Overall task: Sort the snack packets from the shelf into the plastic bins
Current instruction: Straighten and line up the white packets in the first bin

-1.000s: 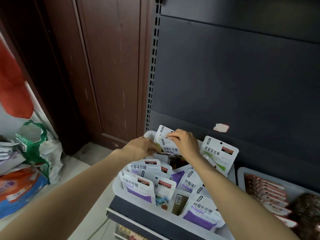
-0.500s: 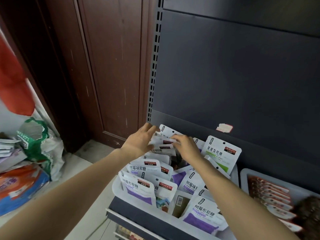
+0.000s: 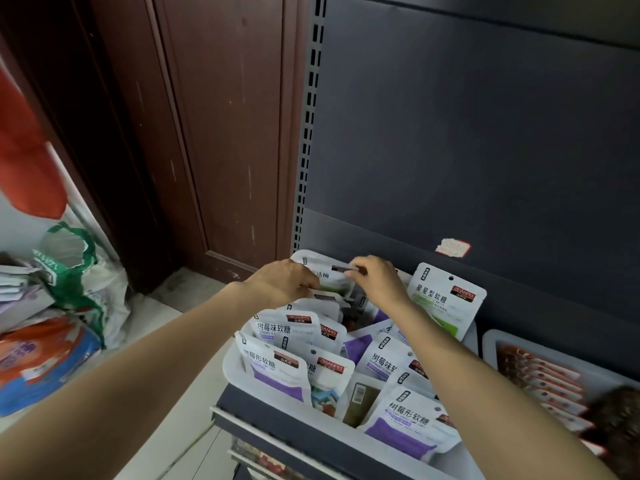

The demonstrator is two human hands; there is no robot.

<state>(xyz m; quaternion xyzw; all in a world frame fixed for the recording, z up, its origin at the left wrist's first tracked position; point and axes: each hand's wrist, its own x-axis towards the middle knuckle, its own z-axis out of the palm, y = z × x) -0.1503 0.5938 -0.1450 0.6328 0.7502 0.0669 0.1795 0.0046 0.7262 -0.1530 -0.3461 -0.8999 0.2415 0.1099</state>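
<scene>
Item: white plastic bin (image 3: 231, 370) on the near-left end of the dark shelf (image 3: 277, 422), packed with upright snack packets.

Hands: the right hand (image 3: 375, 278) pinches the top edge of a white packet (image 3: 323, 271) standing at the far end of the bin, against the back panel (image 3: 485, 150). The left hand (image 3: 282, 284) has its fingers curled down among the packet tops just beside it; whether it grips one cannot be told.

Contents: purple-banded packets (image 3: 275, 367) stand in near rows; a green-banded packet (image 3: 445, 303) leans at the far right corner. A second bin (image 3: 491, 341) of red-orange packets sits to the right.

Risks, as judged:
- The pinch sits on a thin top edge only; a quick lift could let the packet slip back among the others.
- The rows stand loosely and lean on each other; pulling one out may topple its neighbours.
- The green-banded packet rides high on the rim and could tip out if the right forearm brushes it.
- Similar white fronts invite a sorting error.
</scene>
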